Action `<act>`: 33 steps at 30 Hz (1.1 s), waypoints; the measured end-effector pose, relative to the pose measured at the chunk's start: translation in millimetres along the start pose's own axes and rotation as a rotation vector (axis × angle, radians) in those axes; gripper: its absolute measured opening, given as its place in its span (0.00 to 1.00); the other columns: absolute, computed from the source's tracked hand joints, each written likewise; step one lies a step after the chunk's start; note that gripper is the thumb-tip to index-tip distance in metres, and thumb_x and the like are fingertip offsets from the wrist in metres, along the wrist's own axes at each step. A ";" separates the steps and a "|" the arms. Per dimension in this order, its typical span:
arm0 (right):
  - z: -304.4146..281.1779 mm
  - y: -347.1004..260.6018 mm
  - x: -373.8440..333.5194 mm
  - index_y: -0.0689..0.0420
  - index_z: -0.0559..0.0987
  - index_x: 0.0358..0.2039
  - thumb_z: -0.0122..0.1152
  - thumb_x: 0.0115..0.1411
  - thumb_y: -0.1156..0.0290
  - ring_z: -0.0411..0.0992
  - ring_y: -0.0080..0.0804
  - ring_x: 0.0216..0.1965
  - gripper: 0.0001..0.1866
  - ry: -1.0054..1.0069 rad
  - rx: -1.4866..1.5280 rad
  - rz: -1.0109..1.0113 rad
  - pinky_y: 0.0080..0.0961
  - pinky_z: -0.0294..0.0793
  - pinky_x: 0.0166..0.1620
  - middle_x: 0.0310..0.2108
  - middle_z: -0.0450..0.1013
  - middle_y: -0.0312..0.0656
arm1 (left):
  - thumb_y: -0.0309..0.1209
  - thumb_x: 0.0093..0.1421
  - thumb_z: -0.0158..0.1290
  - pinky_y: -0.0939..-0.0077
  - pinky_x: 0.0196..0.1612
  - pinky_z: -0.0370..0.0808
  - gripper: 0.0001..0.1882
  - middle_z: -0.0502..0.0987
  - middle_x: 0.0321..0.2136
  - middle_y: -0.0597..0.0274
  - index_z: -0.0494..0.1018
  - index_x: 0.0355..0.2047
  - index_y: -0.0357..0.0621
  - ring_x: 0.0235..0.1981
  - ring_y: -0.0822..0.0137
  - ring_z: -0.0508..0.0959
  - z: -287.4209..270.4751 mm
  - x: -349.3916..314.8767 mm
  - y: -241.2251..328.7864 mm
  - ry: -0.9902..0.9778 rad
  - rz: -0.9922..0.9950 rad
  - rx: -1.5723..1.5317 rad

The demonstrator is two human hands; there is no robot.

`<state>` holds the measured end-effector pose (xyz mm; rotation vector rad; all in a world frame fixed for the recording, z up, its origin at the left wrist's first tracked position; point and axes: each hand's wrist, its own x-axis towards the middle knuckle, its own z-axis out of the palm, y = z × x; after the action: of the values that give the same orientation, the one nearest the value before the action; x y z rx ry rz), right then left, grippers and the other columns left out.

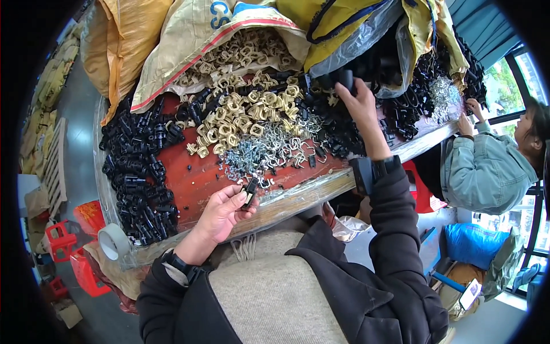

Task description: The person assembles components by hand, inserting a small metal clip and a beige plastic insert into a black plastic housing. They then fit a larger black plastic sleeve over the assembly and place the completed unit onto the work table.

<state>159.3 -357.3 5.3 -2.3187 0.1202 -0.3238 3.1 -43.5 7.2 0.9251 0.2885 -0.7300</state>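
Observation:
My left hand (222,213) is closed near the table's front edge. Pinched in its fingers is a small black plastic fitting (250,189) with a beige piece on it. Farther out, my right hand (360,106) reaches to the mouth of a yellow sack with black parts. At its fingertips is a rounded black plastic part (344,79), smeared by motion. Beige ring-shaped clips (246,112) are heaped between the hands and a beige woven sack (172,54). Silvery bent wire clips (289,150) and small bluish metal pieces (235,163) lie in front of them.
Black fittings (140,178) pile along the left of the red tabletop (192,183). A tape roll (113,241) sits at the front left corner. Another person (487,160) works at the table's right end. Red stools (60,241) stand on the floor at left.

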 end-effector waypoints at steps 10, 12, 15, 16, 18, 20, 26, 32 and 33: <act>-64.5 -29.9 -88.3 0.61 0.68 0.37 0.58 0.46 0.69 0.67 0.25 0.29 0.18 0.006 0.373 -0.086 0.18 0.66 0.32 0.27 0.68 0.40 | 0.28 0.52 0.49 0.84 0.28 0.72 0.10 0.73 0.28 0.57 0.66 0.34 0.36 0.26 0.72 0.73 -3.0 -19.9 -8.0 -0.058 0.019 0.006; -69.8 -38.2 -96.9 0.61 0.68 0.38 0.58 0.46 0.71 0.68 0.28 0.31 0.18 0.013 0.494 -0.095 0.21 0.67 0.32 0.28 0.69 0.41 | 0.28 0.52 0.49 0.85 0.28 0.72 0.10 0.73 0.28 0.57 0.66 0.34 0.36 0.25 0.72 0.73 -5.1 -24.4 -10.5 -0.057 0.019 0.002; -66.2 -44.8 -104.7 0.59 0.67 0.39 0.49 0.50 0.70 0.67 0.24 0.27 0.15 0.184 1.135 -0.027 0.17 0.66 0.33 0.31 0.68 0.39 | 0.28 0.52 0.49 0.85 0.27 0.71 0.10 0.73 0.28 0.57 0.66 0.34 0.37 0.25 0.73 0.73 -7.6 -28.7 -12.5 -0.059 0.035 -0.012; -61.9 -46.4 -107.6 0.59 0.67 0.39 0.49 0.50 0.70 0.67 0.24 0.27 0.15 0.168 1.128 -0.030 0.17 0.66 0.33 0.31 0.68 0.39 | 0.28 0.52 0.49 0.85 0.27 0.71 0.10 0.73 0.28 0.57 0.66 0.34 0.37 0.25 0.73 0.72 -8.8 -30.0 -12.1 -0.057 0.044 -0.010; -46.4 -47.9 -114.9 0.59 0.65 0.42 0.46 0.52 0.67 0.68 0.27 0.29 0.17 -0.033 1.539 0.178 0.18 0.67 0.33 0.34 0.67 0.41 | 0.28 0.51 0.49 0.85 0.27 0.71 0.10 0.72 0.28 0.57 0.66 0.34 0.37 0.24 0.73 0.72 -11.0 -32.8 -8.8 -0.047 0.056 -0.023; -22.4 -46.9 -125.1 0.60 0.63 0.45 0.42 0.54 0.64 0.68 0.28 0.30 0.19 -0.266 1.718 0.413 0.20 0.68 0.33 0.38 0.66 0.43 | 0.28 0.51 0.49 0.86 0.26 0.71 0.11 0.72 0.27 0.59 0.66 0.34 0.38 0.24 0.74 0.72 -11.7 -35.7 -0.7 -0.048 0.104 -0.021; 40.7 -87.3 -164.9 0.61 0.63 0.46 0.41 0.56 0.61 0.68 0.27 0.31 0.21 -0.805 1.722 0.749 0.20 0.67 0.33 0.40 0.65 0.41 | 0.28 0.50 0.51 0.84 0.27 0.70 0.11 0.71 0.26 0.64 0.66 0.34 0.36 0.24 0.75 0.71 -14.3 -27.4 13.3 0.008 0.175 -0.026; 77.9 -100.4 -164.9 0.60 0.64 0.45 0.48 0.53 0.64 0.66 0.24 0.34 0.20 -0.632 1.646 0.776 0.16 0.64 0.38 0.39 0.66 0.40 | 0.28 0.51 0.50 0.86 0.28 0.71 0.10 0.71 0.26 0.66 0.66 0.34 0.38 0.24 0.76 0.72 -10.3 2.8 12.5 0.085 0.171 -0.079; 81.6 -100.8 -163.2 0.60 0.64 0.45 0.48 0.53 0.64 0.66 0.24 0.34 0.20 -0.629 1.652 0.788 0.16 0.64 0.38 0.39 0.66 0.40 | 0.28 0.52 0.50 0.86 0.28 0.71 0.10 0.71 0.27 0.65 0.66 0.34 0.39 0.24 0.77 0.72 -10.8 7.1 12.6 0.123 0.206 -0.114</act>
<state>22.8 -200.3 -8.4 -0.5399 0.2860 0.5530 17.7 -33.1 5.0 0.8776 0.3340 -0.4636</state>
